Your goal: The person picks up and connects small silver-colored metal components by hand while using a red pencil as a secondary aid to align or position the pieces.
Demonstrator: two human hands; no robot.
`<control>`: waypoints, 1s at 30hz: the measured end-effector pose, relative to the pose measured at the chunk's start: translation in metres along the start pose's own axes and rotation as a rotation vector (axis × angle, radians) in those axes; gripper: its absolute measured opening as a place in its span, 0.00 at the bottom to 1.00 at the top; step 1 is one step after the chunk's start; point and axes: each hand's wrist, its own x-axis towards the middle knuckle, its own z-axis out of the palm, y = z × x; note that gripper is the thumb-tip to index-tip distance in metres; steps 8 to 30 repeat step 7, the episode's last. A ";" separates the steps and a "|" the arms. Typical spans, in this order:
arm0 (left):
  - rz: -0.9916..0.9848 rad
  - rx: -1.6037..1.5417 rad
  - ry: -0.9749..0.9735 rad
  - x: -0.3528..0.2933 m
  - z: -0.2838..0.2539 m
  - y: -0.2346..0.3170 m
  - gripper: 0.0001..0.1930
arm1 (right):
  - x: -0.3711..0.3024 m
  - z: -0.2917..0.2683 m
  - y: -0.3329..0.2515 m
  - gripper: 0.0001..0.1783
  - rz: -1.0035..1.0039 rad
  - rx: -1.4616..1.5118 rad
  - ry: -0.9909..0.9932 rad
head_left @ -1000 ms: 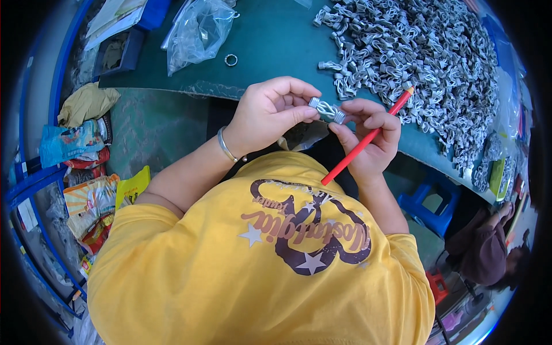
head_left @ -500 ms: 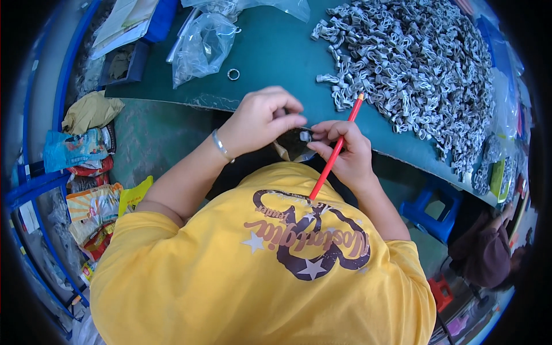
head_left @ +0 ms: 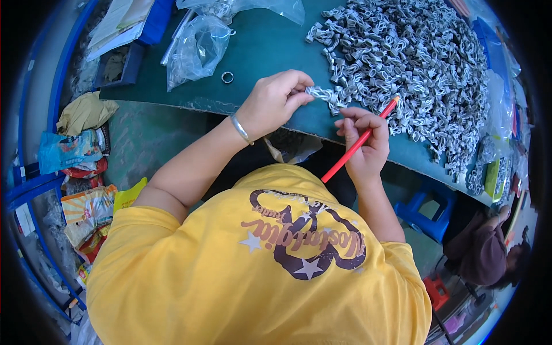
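Note:
My left hand (head_left: 282, 99) reaches to the near left edge of a pile of small grey metal pieces (head_left: 402, 69). Between its thumb and fingertips it pinches one small grey piece with a ribbed, coil-like end (head_left: 314, 92), which lies against others at the pile's edge. A red pencil (head_left: 352, 156) rests across my right hand (head_left: 368, 141), gripped among the curled fingers, its light tip toward the pile. The right hand is just over the table's near edge. Below the hands, in front of my lap, an open bag (head_left: 296, 148) shows dark contents I cannot make out.
A single metal ring (head_left: 227, 77) lies on the green table (head_left: 253, 46), near a clear plastic bag (head_left: 198, 49). A blue-grey bin (head_left: 123, 63) and papers (head_left: 118, 26) are at far left. A blue stool (head_left: 428, 210) stands under the table; another person (head_left: 483, 253) is at right.
My left hand has moved forward and right from above the lap to the pile's edge, where it pinches a piece. My right hand has shifted right, still with the red pencil.

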 end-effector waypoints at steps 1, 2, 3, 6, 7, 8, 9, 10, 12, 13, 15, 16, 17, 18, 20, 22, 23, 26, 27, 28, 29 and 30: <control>-0.025 -0.079 0.002 -0.003 -0.003 0.006 0.09 | 0.001 0.002 -0.001 0.08 0.004 0.002 0.003; -0.004 -0.074 -0.021 -0.005 -0.006 0.012 0.08 | 0.003 0.006 -0.004 0.08 0.049 0.083 0.006; -0.007 -0.073 -0.026 -0.010 -0.006 0.013 0.08 | 0.005 0.008 -0.007 0.08 0.093 0.164 0.009; 0.075 -0.108 -0.018 -0.016 -0.011 0.019 0.09 | 0.005 0.009 -0.010 0.08 0.231 0.370 -0.070; 0.074 -0.109 -0.021 -0.016 -0.011 0.018 0.09 | 0.004 0.006 -0.009 0.08 0.280 0.431 -0.125; 0.074 -0.109 -0.021 -0.016 -0.011 0.018 0.09 | 0.004 0.006 -0.009 0.08 0.280 0.431 -0.125; 0.074 -0.109 -0.021 -0.016 -0.011 0.018 0.09 | 0.004 0.006 -0.009 0.08 0.280 0.431 -0.125; 0.074 -0.109 -0.021 -0.016 -0.011 0.018 0.09 | 0.004 0.006 -0.009 0.08 0.280 0.431 -0.125; 0.074 -0.109 -0.021 -0.016 -0.011 0.018 0.09 | 0.004 0.006 -0.009 0.08 0.280 0.431 -0.125; 0.074 -0.109 -0.021 -0.016 -0.011 0.018 0.09 | 0.004 0.006 -0.009 0.08 0.280 0.431 -0.125; 0.074 -0.109 -0.021 -0.016 -0.011 0.018 0.09 | 0.004 0.006 -0.009 0.08 0.280 0.431 -0.125; 0.074 -0.109 -0.021 -0.016 -0.011 0.018 0.09 | 0.004 0.006 -0.009 0.08 0.280 0.431 -0.125; 0.074 -0.109 -0.021 -0.016 -0.011 0.018 0.09 | 0.004 0.006 -0.009 0.08 0.280 0.431 -0.125; 0.074 -0.109 -0.021 -0.016 -0.011 0.018 0.09 | 0.004 0.006 -0.009 0.08 0.280 0.431 -0.125; 0.074 -0.109 -0.021 -0.016 -0.011 0.018 0.09 | 0.004 0.006 -0.009 0.08 0.280 0.431 -0.125; 0.074 -0.109 -0.021 -0.016 -0.011 0.018 0.09 | 0.004 0.006 -0.009 0.08 0.280 0.431 -0.125; 0.074 -0.109 -0.021 -0.016 -0.011 0.018 0.09 | 0.004 0.006 -0.009 0.08 0.280 0.431 -0.125; 0.074 -0.109 -0.021 -0.016 -0.011 0.018 0.09 | 0.004 0.006 -0.009 0.08 0.280 0.431 -0.125; 0.074 -0.109 -0.021 -0.016 -0.011 0.018 0.09 | 0.004 0.006 -0.009 0.08 0.280 0.431 -0.125; 0.074 -0.109 -0.021 -0.016 -0.011 0.018 0.09 | 0.004 0.006 -0.009 0.08 0.280 0.431 -0.125; 0.074 -0.109 -0.021 -0.016 -0.011 0.018 0.09 | 0.004 0.006 -0.009 0.08 0.280 0.431 -0.125; 0.074 -0.109 -0.021 -0.016 -0.011 0.018 0.09 | 0.004 0.006 -0.009 0.08 0.280 0.431 -0.125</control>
